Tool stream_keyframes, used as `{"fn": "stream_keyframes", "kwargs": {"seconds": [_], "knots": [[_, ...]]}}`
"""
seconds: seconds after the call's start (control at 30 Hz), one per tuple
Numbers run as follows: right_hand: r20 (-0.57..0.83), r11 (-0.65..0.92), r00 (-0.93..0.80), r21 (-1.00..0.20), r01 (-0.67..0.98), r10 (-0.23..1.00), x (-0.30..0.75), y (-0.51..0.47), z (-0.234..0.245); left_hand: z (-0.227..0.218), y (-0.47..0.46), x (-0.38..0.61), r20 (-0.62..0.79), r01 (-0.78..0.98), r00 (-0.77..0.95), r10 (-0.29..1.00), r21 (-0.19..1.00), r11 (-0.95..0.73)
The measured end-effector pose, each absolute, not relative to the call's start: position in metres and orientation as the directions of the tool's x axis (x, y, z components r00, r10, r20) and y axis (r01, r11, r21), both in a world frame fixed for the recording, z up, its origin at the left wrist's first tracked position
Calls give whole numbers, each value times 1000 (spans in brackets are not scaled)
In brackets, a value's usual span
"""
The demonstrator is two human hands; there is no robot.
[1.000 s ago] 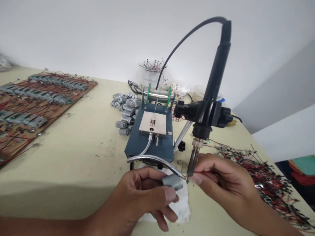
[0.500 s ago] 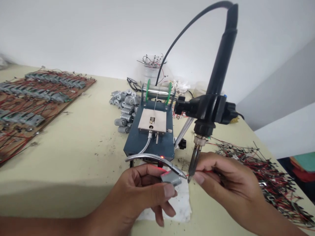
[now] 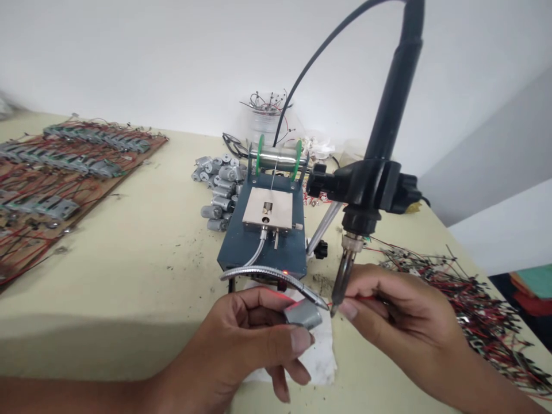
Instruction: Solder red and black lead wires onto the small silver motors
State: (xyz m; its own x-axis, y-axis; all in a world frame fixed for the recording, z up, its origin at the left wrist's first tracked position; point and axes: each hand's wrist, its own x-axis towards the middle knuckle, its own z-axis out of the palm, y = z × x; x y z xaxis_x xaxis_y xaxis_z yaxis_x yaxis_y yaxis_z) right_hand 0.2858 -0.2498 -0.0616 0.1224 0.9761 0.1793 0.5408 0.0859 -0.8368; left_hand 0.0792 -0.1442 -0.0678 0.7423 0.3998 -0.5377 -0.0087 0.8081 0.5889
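Note:
My left hand (image 3: 250,339) is closed round a small silver motor (image 3: 302,314), held just under the tip of the flexible metal solder-feed tube (image 3: 276,278). My right hand (image 3: 397,322) pinches a thin red wire (image 3: 366,298) and holds its end against the motor's terminal. The tip of the black soldering iron (image 3: 345,276), clamped upright in a stand (image 3: 371,187), meets that same spot. Below my hands lies a white cloth (image 3: 321,359).
A blue solder feeder box (image 3: 263,238) with a green-flanged solder spool (image 3: 278,158) stands behind my hands. Loose silver motors (image 3: 218,190) are piled to its left. Wired motors fill a brown board (image 3: 56,178) at far left; cut red and black wires (image 3: 470,305) lie right.
The view has shifted slightly, and a red light now glows on the feeder's front edge. My hands keep the motor and wire at the iron's tip, almost still.

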Motion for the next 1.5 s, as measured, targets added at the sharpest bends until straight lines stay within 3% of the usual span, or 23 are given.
{"fn": "stream_keyframes", "kwargs": {"seconds": [0.53,1.5], "knots": [[212,100,118,-795,599,970,290,-252,-57,-75,-144,74,-509,-22,765,395,592,806],[251,125,156,-822,556,955,279,-249,-58,-71,-145,75,-496,-64,760,420,586,808]]}}
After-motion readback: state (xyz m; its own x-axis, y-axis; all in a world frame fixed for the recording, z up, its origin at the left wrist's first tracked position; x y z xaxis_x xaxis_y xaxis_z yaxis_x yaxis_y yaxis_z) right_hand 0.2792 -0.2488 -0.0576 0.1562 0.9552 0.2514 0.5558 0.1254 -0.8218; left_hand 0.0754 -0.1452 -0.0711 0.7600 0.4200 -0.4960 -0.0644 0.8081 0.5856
